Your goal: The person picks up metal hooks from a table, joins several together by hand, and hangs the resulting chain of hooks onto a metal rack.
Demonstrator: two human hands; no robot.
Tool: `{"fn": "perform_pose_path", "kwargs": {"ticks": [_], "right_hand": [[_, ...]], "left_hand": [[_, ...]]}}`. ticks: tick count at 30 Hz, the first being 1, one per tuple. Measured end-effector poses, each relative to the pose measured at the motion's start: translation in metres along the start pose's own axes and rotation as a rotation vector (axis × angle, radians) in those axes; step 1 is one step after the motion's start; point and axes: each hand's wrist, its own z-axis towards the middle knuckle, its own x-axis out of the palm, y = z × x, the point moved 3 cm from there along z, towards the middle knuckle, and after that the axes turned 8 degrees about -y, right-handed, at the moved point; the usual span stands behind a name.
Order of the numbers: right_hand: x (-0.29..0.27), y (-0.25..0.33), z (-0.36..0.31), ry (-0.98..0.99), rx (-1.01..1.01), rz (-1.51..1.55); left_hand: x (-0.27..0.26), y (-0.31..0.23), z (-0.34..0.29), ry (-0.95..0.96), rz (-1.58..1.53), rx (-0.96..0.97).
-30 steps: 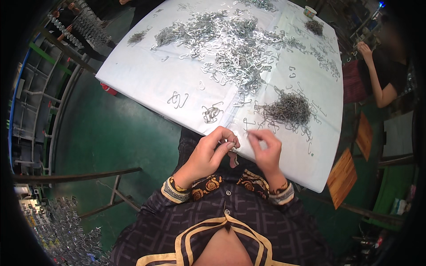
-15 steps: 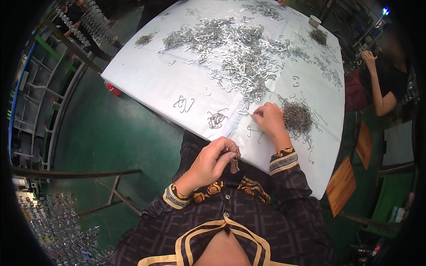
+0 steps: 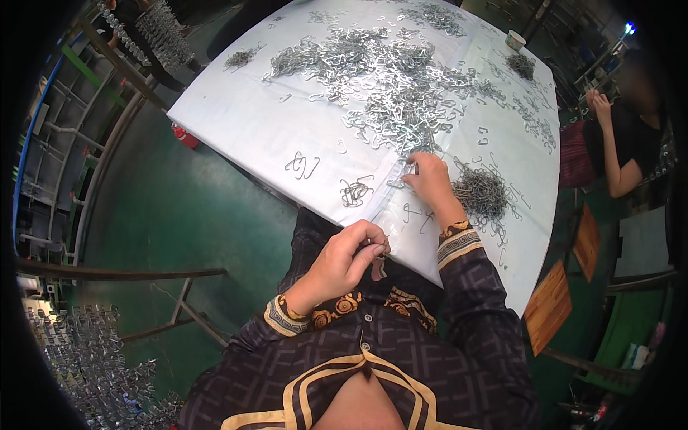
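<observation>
My left hand [image 3: 348,259] is closed in a pinch at the table's near edge, above my lap. What its fingertips hold is too small and hidden to name. My right hand [image 3: 432,188] reaches over the table to the near tip of a large heap of silvery bent metal clips [image 3: 405,100]. Its thumb and forefinger close around one small silvery clip. Beside the right wrist lies a darker pile of thin wire hooks [image 3: 480,193]. Between my hands are a few loose wire hooks [image 3: 408,211], and a small cluster of hooks [image 3: 355,192] lies left of them.
The white-covered table [image 3: 236,122] has a corner near my lap. More wire hooks [image 3: 302,165] lie to the left. A paper cup [image 3: 514,41] stands at the far right, near another person [image 3: 616,136]. Wooden boards [image 3: 548,304] are at right; hanging metal parts [image 3: 100,358] at lower left.
My right hand has moved slightly forward, toward the heap of clips, and its finger and thumb have curled around a clip. My left hand stays pinched in about the same place.
</observation>
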Motion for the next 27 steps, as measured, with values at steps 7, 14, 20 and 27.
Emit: {"fn": "perform_pose_path", "kwargs": {"ticks": [7, 14, 20, 27], "right_hand": [[-0.019, -0.011, -0.009, 0.066, 0.186, 0.099], [-0.038, 0.006, -0.058, 0.05, 0.552, 0.917], [-0.062, 0.067, -0.1, -0.012, 0.562, 1.215], [-0.065, 0.084, -0.127, -0.15, 0.458, 1.115]], "left_hand": [[0.005, 0.0, 0.003, -0.024, -0.003, 0.128], [0.013, 0.006, 0.005, -0.021, -0.005, 0.11], [0.02, 0.012, 0.008, -0.065, 0.037, 0.062], [0.026, 0.008, 0.007, -0.067, 0.121, 0.072]]}}
